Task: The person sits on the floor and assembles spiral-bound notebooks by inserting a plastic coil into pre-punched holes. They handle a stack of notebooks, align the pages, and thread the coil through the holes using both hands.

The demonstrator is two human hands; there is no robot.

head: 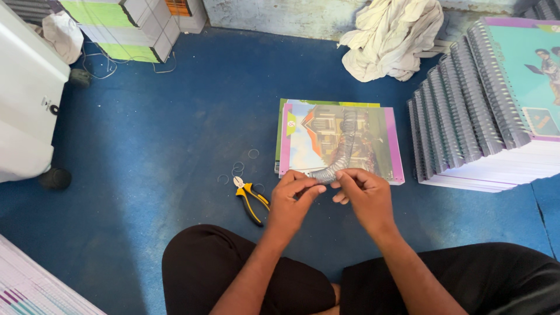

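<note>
A silvery wire spiral coil (345, 146) lies curved across a small stack of unbound notebooks (385, 157) with a colourful house picture on the cover. My left hand (294, 201) and my right hand (364, 195) meet at the coil's near end, both pinching it by the fingertips just over the stack's front edge. Yellow-handled pliers (249, 197) lie on the blue floor just left of my left hand, untouched. A few small cut wire rings (253, 153) are scattered beside them.
Tall rows of spiral-bound notebooks (484, 116) stand at the right. A crumpled white cloth (391, 38) lies at the back. A white machine (26, 99) stands on the left, with paper stacks (122, 26) behind it and printed sheets (35, 289) at the lower left.
</note>
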